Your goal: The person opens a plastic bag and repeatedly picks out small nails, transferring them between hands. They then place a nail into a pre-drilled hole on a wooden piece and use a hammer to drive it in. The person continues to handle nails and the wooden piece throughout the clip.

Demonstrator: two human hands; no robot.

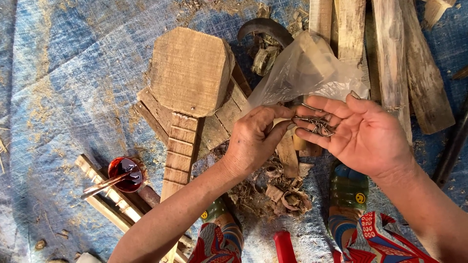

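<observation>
Head view. Nearest the camera, both forearms enter from the lower edge, above patterned red, white and blue clothing (375,238) and two green sandals (347,187).

Right hand (363,134): palm up, fingers spread and open. A small bundle of thin metal nails (317,124) lies across its fingers. The same hand also pins the lower edge of a clear plastic bag (307,68) behind the fingertips; the bag stands up and away from the camera.

Left hand (256,139): fingers drawn together, thumb and fingertips pinching at the near end of the nails. The two hands meet at the bundle. Whether the left hand has one nail or several in its pinch cannot be told.

Below the hands: a heap of curled wood shavings (280,192) on a blue woven tarp (63,87) dusted with sawdust.

Left of the hands: an octagonal wooden block (190,70) resting on crossed slats, with a notched wooden neck (179,151) running toward the camera.

Lower left: a small bowl of dark red liquid (125,174) with a stick laid across it, set on pale wooden strips (105,195).

Upper right: several rough wooden planks (390,53) lying side by side. A curved dark blade (265,28) lies beyond the bag. A red handle (284,247) shows at the lower edge.
</observation>
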